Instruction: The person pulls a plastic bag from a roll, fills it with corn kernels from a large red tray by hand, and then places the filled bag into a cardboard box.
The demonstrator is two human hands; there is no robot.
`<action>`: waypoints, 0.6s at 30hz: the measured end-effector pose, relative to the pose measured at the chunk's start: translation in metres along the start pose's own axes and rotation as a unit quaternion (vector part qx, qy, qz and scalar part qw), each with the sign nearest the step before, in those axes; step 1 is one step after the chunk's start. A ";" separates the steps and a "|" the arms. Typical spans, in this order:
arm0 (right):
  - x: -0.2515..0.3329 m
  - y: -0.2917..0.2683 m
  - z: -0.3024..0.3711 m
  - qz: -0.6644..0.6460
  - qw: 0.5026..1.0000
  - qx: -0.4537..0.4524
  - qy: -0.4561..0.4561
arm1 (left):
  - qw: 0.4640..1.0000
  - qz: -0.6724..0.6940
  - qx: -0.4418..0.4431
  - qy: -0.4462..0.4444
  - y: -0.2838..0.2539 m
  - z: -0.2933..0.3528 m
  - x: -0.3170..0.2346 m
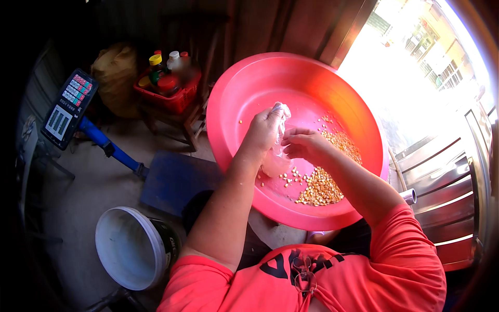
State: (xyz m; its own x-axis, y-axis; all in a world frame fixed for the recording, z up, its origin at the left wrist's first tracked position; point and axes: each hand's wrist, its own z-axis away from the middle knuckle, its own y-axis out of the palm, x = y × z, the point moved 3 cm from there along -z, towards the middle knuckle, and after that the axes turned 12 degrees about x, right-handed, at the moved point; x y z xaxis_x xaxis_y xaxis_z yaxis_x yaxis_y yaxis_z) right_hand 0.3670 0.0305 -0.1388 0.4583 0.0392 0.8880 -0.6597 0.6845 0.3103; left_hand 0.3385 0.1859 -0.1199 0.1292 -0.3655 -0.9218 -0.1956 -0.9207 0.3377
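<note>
A large pink-red plastic basin [234, 78] stands in front of me, with yellow corn kernels [319, 188] heaped along its right and near side. Over the basin, my left hand [264, 127] is closed around the bunched top of a thin, clear plastic bag [275, 160]. The bag hangs down toward the basin floor; whether anything is inside it cannot be made out. Just right of the bag is my right hand [306, 145], palm turned inward. Its fingers are loosely bent and apart beside the bag, and no object shows in them.
Left of the basin is a platform scale with a blue plate [179, 179] and a tilted keypad display [68, 110]. A white bucket [125, 249] stands nearer me. Behind, a red basket [179, 99] of bottles and jars sits on a wooden chair. A metal slatted seat [442, 192] is at right.
</note>
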 end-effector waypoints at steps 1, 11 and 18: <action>0.004 -0.006 0.008 0.000 0.999 -0.030 -0.018 | 1.000 -0.004 -0.006 -0.011 -0.005 0.000 -0.001; -0.065 -0.072 0.065 0.548 0.824 0.069 0.129 | 0.998 -0.003 -0.057 0.034 -0.003 -0.003 -0.005; -0.092 -0.025 0.070 0.664 0.642 0.282 0.260 | 0.998 0.006 -0.058 0.028 -0.004 0.001 -0.008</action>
State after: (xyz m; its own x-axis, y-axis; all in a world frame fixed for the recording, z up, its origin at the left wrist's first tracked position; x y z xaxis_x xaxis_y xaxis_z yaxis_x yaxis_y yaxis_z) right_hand 0.2994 -0.0416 -0.2043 -0.6912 0.6535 0.3084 -0.7177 -0.5709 -0.3988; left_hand 0.3370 0.1928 -0.1139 0.1819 -0.3804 -0.9068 -0.0835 -0.9248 0.3712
